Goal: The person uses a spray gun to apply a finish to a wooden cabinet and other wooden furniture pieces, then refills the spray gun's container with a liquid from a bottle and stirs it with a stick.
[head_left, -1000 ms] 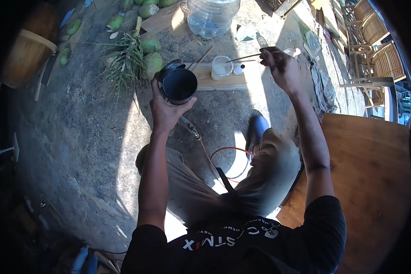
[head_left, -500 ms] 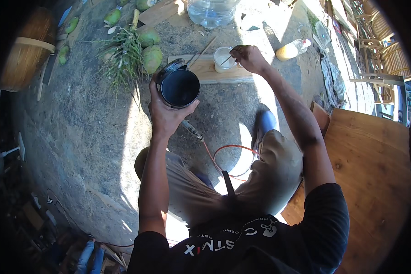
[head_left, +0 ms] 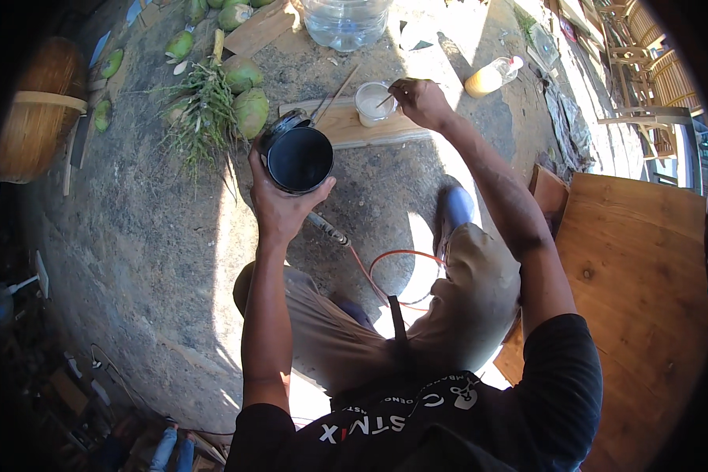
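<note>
My left hand (head_left: pixel 279 206) is wrapped around a black mug-like cup (head_left: pixel 300 160), its dark mouth facing up toward me. Pinched in my right hand (head_left: pixel 422 105) is a thin stick (head_left: pixel 385 100); its tip reaches over the rim of a clear plastic cup (head_left: pixel 370 116) with whitish contents. Whether the tip touches the contents, I cannot tell. That plastic cup stands on a flat wooden board (head_left: pixel 346 132) on the ground. Another thin stick (head_left: pixel 340 90) lies across the board, just beyond the black cup.
Green coconuts (head_left: pixel 251 112) and a stripped fruit stalk (head_left: pixel 204 106) lie at the far left. Beyond the board stands a large clear water jug (head_left: pixel 346 27); a bottle of yellowish liquid (head_left: pixel 492 77) lies to its right. An orange hose (head_left: pixel 377 259) loops between my legs. Wooden panel (head_left: pixel 637 307) at right.
The whole view has shifted slightly, so things beyond my hands sit a little further left. My right hand has drawn slightly away from the plastic cup with the stick. Both grips are unchanged.
</note>
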